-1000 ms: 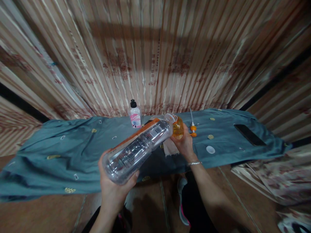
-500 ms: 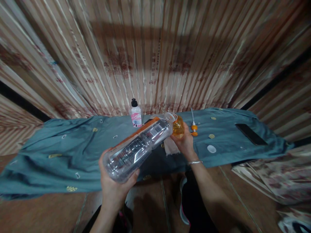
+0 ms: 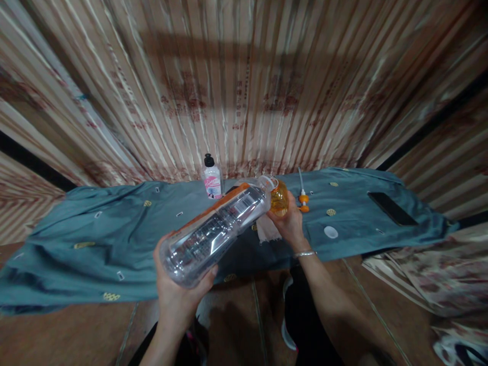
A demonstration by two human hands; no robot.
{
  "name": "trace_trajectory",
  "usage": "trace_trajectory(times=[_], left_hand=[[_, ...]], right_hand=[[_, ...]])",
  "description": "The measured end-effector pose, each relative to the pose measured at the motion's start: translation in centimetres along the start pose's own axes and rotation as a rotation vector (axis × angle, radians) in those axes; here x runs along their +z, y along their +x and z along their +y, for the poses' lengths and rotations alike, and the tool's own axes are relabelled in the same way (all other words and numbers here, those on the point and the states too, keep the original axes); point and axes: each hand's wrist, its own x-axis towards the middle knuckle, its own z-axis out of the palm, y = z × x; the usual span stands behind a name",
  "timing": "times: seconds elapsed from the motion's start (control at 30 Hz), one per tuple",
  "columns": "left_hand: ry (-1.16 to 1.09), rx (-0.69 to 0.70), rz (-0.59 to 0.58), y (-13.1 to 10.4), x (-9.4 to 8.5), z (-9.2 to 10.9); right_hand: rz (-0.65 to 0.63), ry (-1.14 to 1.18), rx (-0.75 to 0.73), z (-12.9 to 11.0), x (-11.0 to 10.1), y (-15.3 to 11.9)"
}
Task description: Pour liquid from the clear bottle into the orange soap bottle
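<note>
My left hand (image 3: 183,297) is wrapped round the base of a large clear plastic bottle (image 3: 213,236) with an orange and dark label. The bottle is tilted, its neck pointing up and right. Its mouth meets the top of a smaller bottle of amber liquid (image 3: 279,198), which my right hand (image 3: 292,221) grips. How the two mouths join is hard to make out. An orange pump head (image 3: 304,201) with a pale tube lies beyond my right hand. Below it on the cloth is a round white cap (image 3: 331,232).
A blue-green patterned cloth (image 3: 125,229) covers the low table. At the back stands a clear bottle with a black cap and pink label (image 3: 212,183). A pale cloth (image 3: 268,230) lies under the bottles. A black phone (image 3: 392,208) rests at the right. Striped curtains (image 3: 244,91) hang behind.
Both hands and both bottles hold nearly the same pose. The whole view has shifted very slightly.
</note>
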Motion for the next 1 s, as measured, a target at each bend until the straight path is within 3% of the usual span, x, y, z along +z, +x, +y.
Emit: trace_trajectory(times=[0.2, 0.47, 1.0], left_hand=[[-0.059, -0.021, 0.072, -0.4, 0.7, 0.5], [0.0, -0.012, -0.07, 0.1, -0.5, -0.6], [-0.031, -0.09, -0.081, 0.1, -1.0, -0.9]], right_hand=[[0.007, 0.002, -0.004, 0.0, -0.1, -0.1], [0.022, 0.001, -0.006, -0.2, -0.1, -0.2], [0.038, 0.021, -0.004, -0.5, -0.2, -0.3]])
